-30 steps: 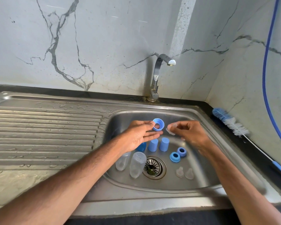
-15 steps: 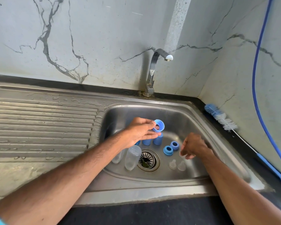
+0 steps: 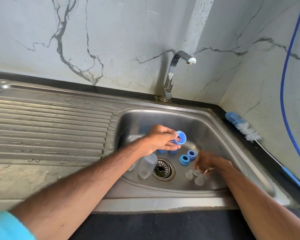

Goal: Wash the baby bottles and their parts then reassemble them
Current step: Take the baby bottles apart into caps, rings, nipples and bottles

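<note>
The left hand [image 3: 158, 139] hangs over the basin of the steel sink [image 3: 213, 125], its thumb and fingertips pinching a blue collar ring [image 3: 181, 138] by the rim, with the ring's opening facing the camera. The right hand [image 3: 208, 162] is low in the basin, nearer the person than the left. It is blurred, with its fingers curled down towards a cluster of clear teats [image 3: 199, 180] that lie just under and in front of its fingertips. Whether it grips one cannot be told.

Directly below the left hand's fingers stand two blue caps [image 3: 173, 151], partly hidden by them. Between the two hands, just beside the right hand's knuckles, two more blue rings [image 3: 184, 159] lie touching each other on the basin floor. Under the left wrist a clear bottle [image 3: 146, 168] rests beside the drain [image 3: 163, 168]. A second clear bottle [image 3: 132, 168] shows only as a sliver behind the left forearm.

Beyond the left hand a curved tap [image 3: 172, 75] rises from the back edge. Out past the left forearm runs the wet, ribbed draining board [image 3: 47, 127]. Beyond the right hand, on the dark counter by the wall, lies a blue and white bottle brush [image 3: 242, 127], and a blue hose [image 3: 285, 87] hangs down the wall behind it. A turquoise sleeve [image 3: 7, 226] covers the left upper arm.
</note>
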A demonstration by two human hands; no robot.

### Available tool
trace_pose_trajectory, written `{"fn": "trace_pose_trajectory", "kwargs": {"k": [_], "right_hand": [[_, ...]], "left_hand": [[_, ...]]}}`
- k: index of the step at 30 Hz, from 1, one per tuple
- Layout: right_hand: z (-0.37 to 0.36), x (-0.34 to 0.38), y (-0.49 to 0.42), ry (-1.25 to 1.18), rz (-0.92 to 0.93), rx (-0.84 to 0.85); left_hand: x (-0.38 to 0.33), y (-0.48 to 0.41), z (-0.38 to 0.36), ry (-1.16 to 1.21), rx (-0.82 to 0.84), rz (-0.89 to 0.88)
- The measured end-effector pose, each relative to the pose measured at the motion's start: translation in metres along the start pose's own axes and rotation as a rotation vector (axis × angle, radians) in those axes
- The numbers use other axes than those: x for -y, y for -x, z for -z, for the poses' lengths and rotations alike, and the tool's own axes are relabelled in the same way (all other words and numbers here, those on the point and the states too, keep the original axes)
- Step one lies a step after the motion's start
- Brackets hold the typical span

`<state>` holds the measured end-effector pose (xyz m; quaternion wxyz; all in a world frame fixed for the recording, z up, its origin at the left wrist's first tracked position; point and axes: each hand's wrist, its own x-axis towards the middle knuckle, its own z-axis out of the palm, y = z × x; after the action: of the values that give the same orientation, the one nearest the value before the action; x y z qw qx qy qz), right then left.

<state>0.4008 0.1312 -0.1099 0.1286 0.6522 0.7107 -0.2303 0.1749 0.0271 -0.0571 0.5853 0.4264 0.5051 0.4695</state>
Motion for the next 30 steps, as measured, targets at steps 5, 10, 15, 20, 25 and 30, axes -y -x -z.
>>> {"fn": "trace_pose_trajectory", "kwargs": {"k": [5, 10, 15, 20, 25, 30], "right_hand": [[0.003, -0.004, -0.015, -0.002, 0.028, -0.090], [0.000, -0.002, -0.004, 0.026, 0.016, 0.052], [0.010, 0.001, 0.006, 0.061, 0.052, 0.072], [0.034, 0.005, 0.019, -0.241, 0.424, -0.230], [0.041, 0.029, 0.063, -0.617, 0.716, 0.085], [0.030, 0.047, 0.063, -0.565, 0.731, -0.112]], "left_hand": [[0.003, -0.001, -0.001, -0.038, 0.021, 0.002], [0.006, -0.002, 0.000, -0.077, 0.046, -0.001], [0.009, -0.002, -0.003, -0.141, 0.078, 0.009], [0.011, -0.002, -0.004, -0.153, 0.046, -0.014], [0.017, -0.008, -0.002, -0.137, -0.122, -0.026], [0.017, -0.002, -0.006, -0.263, -0.193, -0.153]]}}
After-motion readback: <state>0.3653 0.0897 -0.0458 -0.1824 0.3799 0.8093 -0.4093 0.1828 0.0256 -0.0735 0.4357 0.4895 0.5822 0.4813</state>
